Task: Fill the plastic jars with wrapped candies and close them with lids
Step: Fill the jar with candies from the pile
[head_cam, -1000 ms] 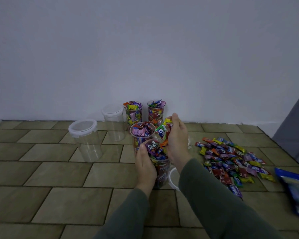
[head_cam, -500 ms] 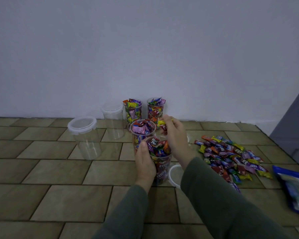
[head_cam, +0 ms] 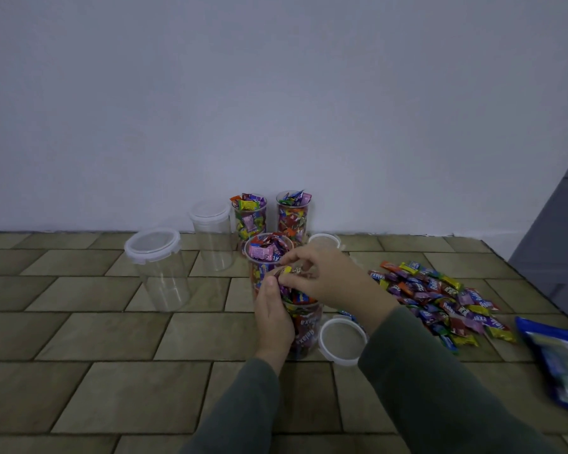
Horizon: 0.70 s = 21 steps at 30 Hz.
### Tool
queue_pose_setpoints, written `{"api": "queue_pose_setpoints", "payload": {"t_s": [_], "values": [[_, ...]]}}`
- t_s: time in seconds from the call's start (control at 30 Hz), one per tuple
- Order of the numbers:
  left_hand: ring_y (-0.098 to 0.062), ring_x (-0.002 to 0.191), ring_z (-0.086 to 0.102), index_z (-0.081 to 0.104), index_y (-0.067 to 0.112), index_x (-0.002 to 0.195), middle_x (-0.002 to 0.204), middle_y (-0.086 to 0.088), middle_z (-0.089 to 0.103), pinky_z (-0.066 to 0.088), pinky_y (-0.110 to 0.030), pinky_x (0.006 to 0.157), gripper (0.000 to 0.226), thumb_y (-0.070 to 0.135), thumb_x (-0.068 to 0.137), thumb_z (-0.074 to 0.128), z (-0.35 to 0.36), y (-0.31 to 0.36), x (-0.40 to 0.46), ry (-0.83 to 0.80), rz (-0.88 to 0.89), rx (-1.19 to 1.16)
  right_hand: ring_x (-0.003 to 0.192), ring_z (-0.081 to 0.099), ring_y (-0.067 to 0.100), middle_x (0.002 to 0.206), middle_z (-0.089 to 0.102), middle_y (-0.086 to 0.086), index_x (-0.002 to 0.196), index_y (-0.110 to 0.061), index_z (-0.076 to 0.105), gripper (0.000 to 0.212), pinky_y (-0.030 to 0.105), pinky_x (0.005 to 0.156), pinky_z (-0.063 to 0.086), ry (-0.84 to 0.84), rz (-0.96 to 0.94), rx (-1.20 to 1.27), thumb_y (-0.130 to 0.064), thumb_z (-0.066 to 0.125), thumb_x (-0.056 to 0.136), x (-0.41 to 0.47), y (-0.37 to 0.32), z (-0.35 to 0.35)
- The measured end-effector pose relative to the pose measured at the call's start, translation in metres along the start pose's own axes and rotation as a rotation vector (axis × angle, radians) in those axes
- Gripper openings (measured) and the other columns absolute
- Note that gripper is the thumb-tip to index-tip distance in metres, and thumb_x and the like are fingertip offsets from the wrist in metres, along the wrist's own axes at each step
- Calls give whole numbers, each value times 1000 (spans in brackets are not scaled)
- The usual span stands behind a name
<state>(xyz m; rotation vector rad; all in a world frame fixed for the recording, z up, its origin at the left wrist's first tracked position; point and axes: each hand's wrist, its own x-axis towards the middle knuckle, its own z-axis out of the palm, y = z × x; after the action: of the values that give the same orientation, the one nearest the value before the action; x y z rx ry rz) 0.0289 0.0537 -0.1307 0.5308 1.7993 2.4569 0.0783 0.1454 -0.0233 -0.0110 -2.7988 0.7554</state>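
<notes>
- Since the earlier frame, the right hand (head_cam: pixel 328 276) dropped from above the near jar (head_cam: pixel 304 326) onto its mouth; the candies it carried had mostly gone in.
- Right fingers (head_cam: pixel 295 258) were pinched together on a small yellow candy (head_cam: pixel 287 269) at the near jar's rim.
- Left hand (head_cam: pixel 273 317) was wrapped around the near jar's left wall, fingers clamped on it, steadying it on the tiled floor (head_cam: pixel 112 339).
- Near jar looked full to the brim, candies heaped above the rim.
- A loose lid (head_cam: pixel 341 342) lay just right of the near jar; a second lid (head_cam: pixel 323 240) sat behind it.
- Three more filled jars stood behind the near jar: one (head_cam: pixel 266 257) touching or nearly so, two (head_cam: pixel 250 217) (head_cam: pixel 294 214) by the wall. None had lids on.
- Two empty lidded jars (head_cam: pixel 159 267) (head_cam: pixel 212 234) stood to the near jar's left.
- Candy pile (head_cam: pixel 440 299) was right of the near jar, and the blue bag (head_cam: pixel 561 365) farther right.
- Risks, as I judged them: overfill would stop the lid seating, with wrappers trapped under the rim. Pressing down on the heap could tip the near jar into the one behind or spill candies.
</notes>
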Motion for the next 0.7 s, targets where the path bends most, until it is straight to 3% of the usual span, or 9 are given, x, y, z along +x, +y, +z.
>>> {"api": "queue_pose_setpoints", "payload": {"t_s": [0.1,0.27,0.4,0.47,0.57,0.7], "values": [[-12,106,62,61,30,107,107,-3,66,46,-38,92,38,50,95,31,-1,-3,3,18,23,51,112,53,12,120,61,-4,122,-26,66,33,27,95,42,-74,-30,-106,-39,59,92,0,-7,4],[-18,108,63,66,17,109,108,-4,69,48,-46,97,60,60,88,30,-1,-2,3,-28,16,37,107,59,18,116,68,0,117,-24,70,26,28,92,45,-220,46,-294,-28,57,94,2,-7,-1],[-23,108,63,66,25,109,109,-7,68,48,-54,97,56,65,87,33,-2,-2,2,-5,-32,22,116,55,17,129,61,-3,121,-24,67,32,33,100,45,-156,106,-228,-27,65,89,1,-6,-10],[-23,108,64,65,24,109,110,-8,68,48,-54,97,56,65,86,33,-2,0,2,-4,-44,26,115,55,16,129,60,-3,121,-26,67,35,31,97,45,-127,141,-188,-28,69,87,1,-6,-16],[-25,108,64,65,24,110,110,-8,68,49,-53,96,58,66,85,33,-2,2,1,-17,-42,29,110,56,18,124,62,2,125,-23,64,38,28,90,44,-210,133,-263,-29,68,88,3,-12,-16],[-23,107,64,65,26,106,109,-8,68,52,-40,91,51,60,89,31,-1,3,0,-12,-54,6,112,56,20,125,60,4,126,-21,64,33,30,95,43,-239,38,-404,-27,58,94,5,-20,-5]]}}
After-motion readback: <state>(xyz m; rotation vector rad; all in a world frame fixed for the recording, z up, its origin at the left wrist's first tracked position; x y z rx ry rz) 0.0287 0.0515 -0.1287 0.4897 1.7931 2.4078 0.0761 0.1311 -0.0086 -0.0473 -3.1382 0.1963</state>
